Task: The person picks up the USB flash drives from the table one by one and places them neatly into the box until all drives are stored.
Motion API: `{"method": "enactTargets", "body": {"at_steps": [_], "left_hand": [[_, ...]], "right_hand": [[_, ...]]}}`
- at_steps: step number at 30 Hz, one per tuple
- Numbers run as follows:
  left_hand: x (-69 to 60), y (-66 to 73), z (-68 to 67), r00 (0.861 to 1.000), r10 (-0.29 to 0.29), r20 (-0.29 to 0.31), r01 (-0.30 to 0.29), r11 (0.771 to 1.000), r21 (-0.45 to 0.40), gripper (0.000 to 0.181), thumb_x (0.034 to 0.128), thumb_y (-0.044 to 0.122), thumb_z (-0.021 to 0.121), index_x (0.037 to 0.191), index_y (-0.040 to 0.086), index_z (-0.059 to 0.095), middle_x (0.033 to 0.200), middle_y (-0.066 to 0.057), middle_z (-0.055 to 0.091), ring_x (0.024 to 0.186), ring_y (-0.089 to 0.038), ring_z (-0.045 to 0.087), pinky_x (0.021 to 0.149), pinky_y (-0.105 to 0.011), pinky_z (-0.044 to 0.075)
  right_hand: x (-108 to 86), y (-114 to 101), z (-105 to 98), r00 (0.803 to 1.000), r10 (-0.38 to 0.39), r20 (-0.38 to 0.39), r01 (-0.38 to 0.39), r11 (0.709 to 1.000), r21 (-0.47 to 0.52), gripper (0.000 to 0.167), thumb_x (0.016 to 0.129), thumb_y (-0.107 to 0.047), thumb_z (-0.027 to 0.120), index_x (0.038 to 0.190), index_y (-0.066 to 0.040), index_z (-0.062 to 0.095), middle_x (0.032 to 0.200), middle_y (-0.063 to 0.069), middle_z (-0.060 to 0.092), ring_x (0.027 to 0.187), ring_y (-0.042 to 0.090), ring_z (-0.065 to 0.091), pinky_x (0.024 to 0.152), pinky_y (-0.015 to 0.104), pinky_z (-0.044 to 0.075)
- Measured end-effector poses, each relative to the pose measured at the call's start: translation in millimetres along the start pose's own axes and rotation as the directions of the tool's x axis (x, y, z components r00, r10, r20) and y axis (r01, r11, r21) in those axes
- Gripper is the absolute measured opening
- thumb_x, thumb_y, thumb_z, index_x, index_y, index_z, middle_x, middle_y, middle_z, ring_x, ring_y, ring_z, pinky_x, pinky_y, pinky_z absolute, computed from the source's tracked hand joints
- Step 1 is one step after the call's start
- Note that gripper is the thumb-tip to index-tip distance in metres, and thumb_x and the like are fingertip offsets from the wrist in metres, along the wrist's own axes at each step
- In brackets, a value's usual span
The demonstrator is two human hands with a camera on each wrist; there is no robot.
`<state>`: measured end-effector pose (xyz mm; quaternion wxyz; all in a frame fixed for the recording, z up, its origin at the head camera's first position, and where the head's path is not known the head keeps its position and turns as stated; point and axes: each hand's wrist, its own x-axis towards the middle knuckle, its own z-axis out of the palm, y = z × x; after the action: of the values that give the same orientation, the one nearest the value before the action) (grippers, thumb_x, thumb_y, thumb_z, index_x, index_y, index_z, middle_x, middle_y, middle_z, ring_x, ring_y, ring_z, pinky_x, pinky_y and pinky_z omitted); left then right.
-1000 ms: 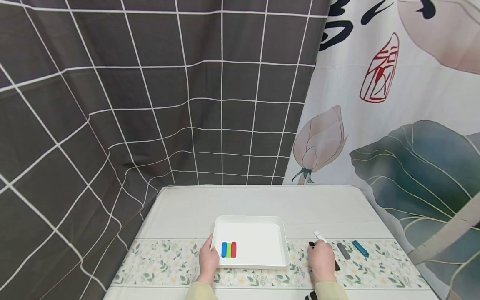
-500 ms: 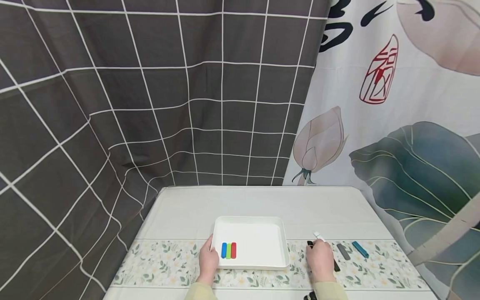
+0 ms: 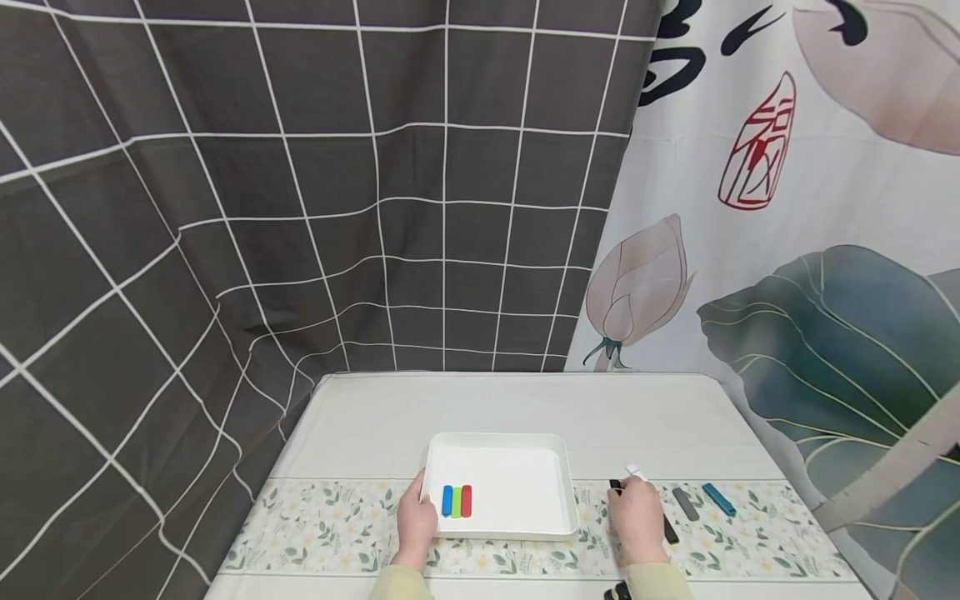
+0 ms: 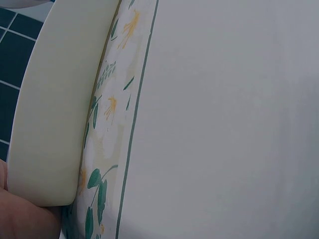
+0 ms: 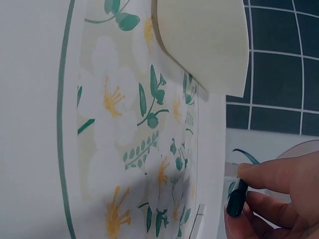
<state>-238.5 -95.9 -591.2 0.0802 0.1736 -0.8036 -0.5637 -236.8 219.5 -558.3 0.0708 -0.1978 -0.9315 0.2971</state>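
My left hand (image 3: 417, 520) grips the left edge of a shallow white tray (image 3: 517, 535), which lies on the table. The tray's pale outer wall (image 4: 57, 99) fills the left of the left wrist view. In the tray a blue stick (image 3: 447, 501), a green stick (image 3: 457, 502) and a red stick (image 3: 467, 501) lie side by side at the lower left. Right of the tray, my right hand (image 3: 637, 521) pinches a small black bar (image 5: 236, 201) between thumb and fingers. Both its ends show past the hand in the head view; its middle is covered.
Just beyond my right hand lies a white stick (image 3: 634, 471), partly hidden. A grey bar (image 3: 686, 504) and a teal bar (image 3: 719, 499) lie to its right. The white table (image 3: 517, 400) bears a floral strip (image 3: 322, 525). A dark grid curtain and a printed cloth hang behind.
My right hand has shifted slightly left, and the black bar has moved with it. The left hand, the tray and the sticks in it look the same.
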Motion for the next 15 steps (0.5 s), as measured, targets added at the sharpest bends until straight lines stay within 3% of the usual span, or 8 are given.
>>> {"method": "enactTargets", "body": {"at_steps": [15], "left_hand": [[-0.3, 3.4, -0.4, 1.000, -0.010, 0.005, 0.010, 1.000, 0.023, 0.055, 0.0949, -0.011, 0.042, 0.150, -0.007, 0.044, 0.154, -0.029, 0.046, 0.145, -0.051, 0.040, 0.122, -0.062, 0.037]], "right_hand": [[-1.3, -7.0, -4.4, 1.000, 0.004, 0.014, -0.004, 0.999, 0.032, 0.024, 0.096, -0.004, 0.062, 0.107, 0.017, 0.064, 0.094, 0.029, 0.062, 0.078, 0.029, 0.064, 0.058, 0.034, 0.060]]}}
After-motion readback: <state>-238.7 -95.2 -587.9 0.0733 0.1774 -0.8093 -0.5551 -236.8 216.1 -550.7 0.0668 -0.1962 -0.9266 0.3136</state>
